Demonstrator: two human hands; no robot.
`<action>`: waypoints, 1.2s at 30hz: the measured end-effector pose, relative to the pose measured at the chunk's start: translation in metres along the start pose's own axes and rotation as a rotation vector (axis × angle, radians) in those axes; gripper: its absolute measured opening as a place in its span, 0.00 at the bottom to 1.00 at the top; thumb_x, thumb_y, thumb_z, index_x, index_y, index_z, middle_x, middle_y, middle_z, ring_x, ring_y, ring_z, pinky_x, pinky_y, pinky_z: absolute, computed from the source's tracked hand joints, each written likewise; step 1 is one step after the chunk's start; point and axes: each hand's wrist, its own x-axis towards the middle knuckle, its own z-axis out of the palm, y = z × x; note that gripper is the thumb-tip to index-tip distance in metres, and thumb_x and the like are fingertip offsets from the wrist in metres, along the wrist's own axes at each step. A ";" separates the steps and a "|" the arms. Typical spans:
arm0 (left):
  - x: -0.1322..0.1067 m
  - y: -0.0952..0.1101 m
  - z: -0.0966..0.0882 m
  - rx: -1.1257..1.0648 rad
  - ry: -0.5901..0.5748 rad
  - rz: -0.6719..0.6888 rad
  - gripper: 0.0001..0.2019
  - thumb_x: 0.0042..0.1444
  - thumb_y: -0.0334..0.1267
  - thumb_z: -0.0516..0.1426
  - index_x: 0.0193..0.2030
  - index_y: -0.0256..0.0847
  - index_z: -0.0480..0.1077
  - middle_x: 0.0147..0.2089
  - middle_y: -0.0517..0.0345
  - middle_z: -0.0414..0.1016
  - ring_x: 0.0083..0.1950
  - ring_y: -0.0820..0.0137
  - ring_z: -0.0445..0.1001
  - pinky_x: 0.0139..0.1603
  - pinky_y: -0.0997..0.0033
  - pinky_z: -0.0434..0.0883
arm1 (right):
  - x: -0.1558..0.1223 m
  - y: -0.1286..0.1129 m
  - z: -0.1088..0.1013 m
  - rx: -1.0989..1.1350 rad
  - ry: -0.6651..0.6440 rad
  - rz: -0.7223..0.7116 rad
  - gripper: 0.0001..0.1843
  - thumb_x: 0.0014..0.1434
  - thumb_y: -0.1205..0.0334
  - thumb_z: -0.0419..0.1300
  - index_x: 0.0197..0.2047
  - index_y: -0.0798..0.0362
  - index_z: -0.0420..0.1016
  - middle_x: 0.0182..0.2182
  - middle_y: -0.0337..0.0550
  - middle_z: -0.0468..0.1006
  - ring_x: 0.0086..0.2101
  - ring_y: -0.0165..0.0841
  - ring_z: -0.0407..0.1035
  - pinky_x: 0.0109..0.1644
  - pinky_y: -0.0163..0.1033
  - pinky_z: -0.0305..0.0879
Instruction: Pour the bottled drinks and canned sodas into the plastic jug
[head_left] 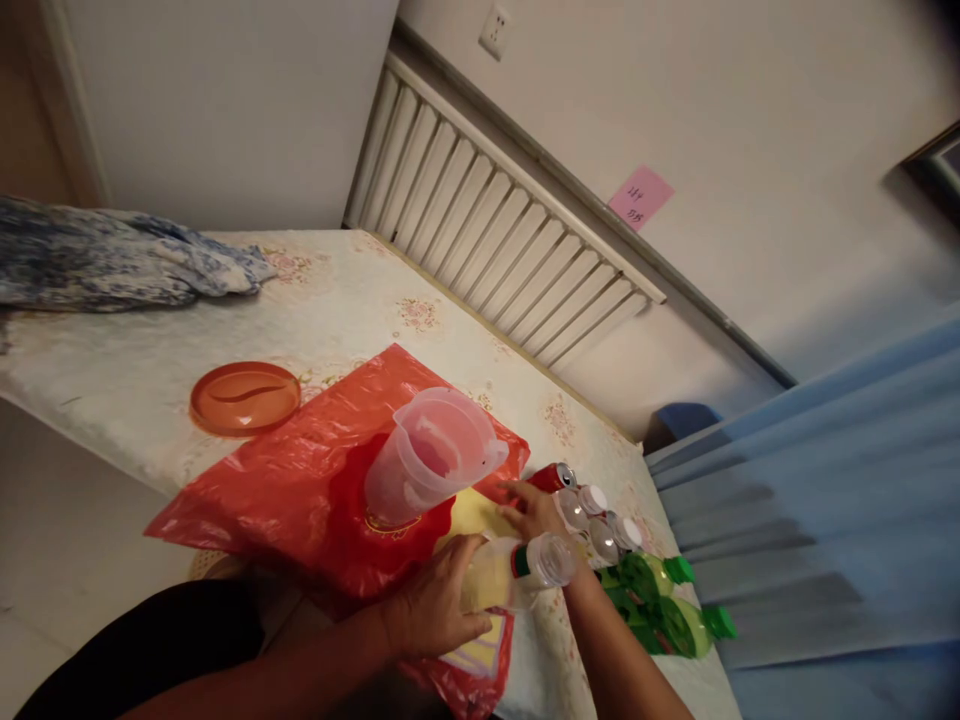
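White radiator (498, 220), pink note (641, 198) on the wall (735, 130), power outlet (496, 32); blue curtain (832, 490), crumpled patterned cloth (127, 258)

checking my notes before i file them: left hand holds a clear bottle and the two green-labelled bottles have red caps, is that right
Not quite: the head view shows green caps, not red, on the two green-labelled bottles. The left hand does hold a clear bottle.
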 end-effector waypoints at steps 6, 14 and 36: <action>0.000 0.004 -0.003 -0.016 -0.036 -0.024 0.38 0.44 0.36 0.60 0.63 0.45 0.52 0.63 0.45 0.64 0.64 0.51 0.63 0.65 0.48 0.62 | 0.031 -0.027 -0.010 0.527 -0.306 -0.022 0.24 0.50 0.53 0.69 0.50 0.50 0.77 0.42 0.44 0.80 0.41 0.36 0.74 0.49 0.44 0.70; 0.002 0.006 -0.007 -0.015 -0.055 -0.037 0.38 0.44 0.37 0.62 0.63 0.42 0.53 0.63 0.42 0.63 0.64 0.50 0.62 0.66 0.49 0.61 | 0.058 -0.044 0.011 0.773 -0.362 0.051 0.14 0.48 0.51 0.70 0.33 0.52 0.79 0.29 0.38 0.78 0.31 0.31 0.70 0.43 0.37 0.66; 0.013 0.000 0.005 0.047 -0.047 -0.065 0.37 0.43 0.35 0.61 0.63 0.38 0.56 0.62 0.41 0.65 0.64 0.51 0.64 0.66 0.53 0.62 | -0.027 -0.102 -0.200 0.550 0.276 -0.096 0.13 0.56 0.59 0.66 0.24 0.52 0.68 0.18 0.32 0.61 0.22 0.26 0.57 0.28 0.34 0.59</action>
